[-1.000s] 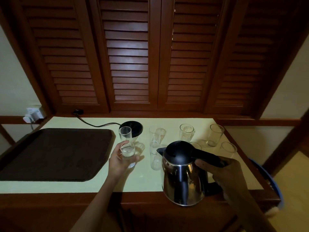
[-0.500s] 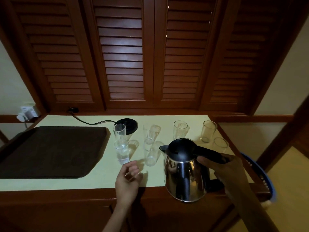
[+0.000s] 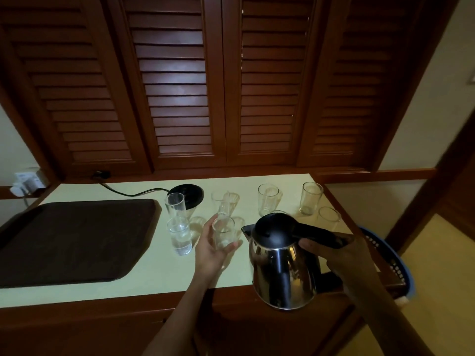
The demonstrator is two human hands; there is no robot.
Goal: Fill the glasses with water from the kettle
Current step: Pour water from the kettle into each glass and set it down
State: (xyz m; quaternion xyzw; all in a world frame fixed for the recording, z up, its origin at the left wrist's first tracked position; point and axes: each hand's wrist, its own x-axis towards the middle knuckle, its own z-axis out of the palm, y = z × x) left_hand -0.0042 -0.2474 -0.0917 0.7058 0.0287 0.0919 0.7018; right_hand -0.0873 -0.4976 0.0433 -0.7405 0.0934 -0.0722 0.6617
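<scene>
On a pale green counter top (image 3: 77, 286) edged in red-brown wood, under four louvred wooden shutters (image 3: 180, 86). The room is dim, with cream wall showing on either side.

Far left, one white wall socket (image 3: 27, 179) is carrying a plug. One dark tray (image 3: 72, 240) is lying flat on the counter's left part. One black cord (image 3: 128, 192) is running from the back ledge to one round black kettle base (image 3: 189, 195), which is standing bare.

Glasses (image 3: 267, 201) are standing in two rows right of the tray. I am counting eight: four behind and four in front, one showing only a rim (image 3: 277, 212) above the kettle lid. The front-left glass (image 3: 180, 237) is holding water, part full. The rest are looking empty, though the light is poor.

The left hand (image 3: 209, 253) is wrapping thumb and fingers round the second front glass (image 3: 224, 231). I cannot tell whether this glass is lifted.

One steel kettle (image 3: 282, 273) with a black lid is hanging upright over the counter's near edge. Its spout is pointing left at that glass, close but apart. The right hand (image 3: 344, 255) is clenching round its black handle (image 3: 321, 235).

Far right, one blue basket (image 3: 398, 263) is sitting below counter level.
</scene>
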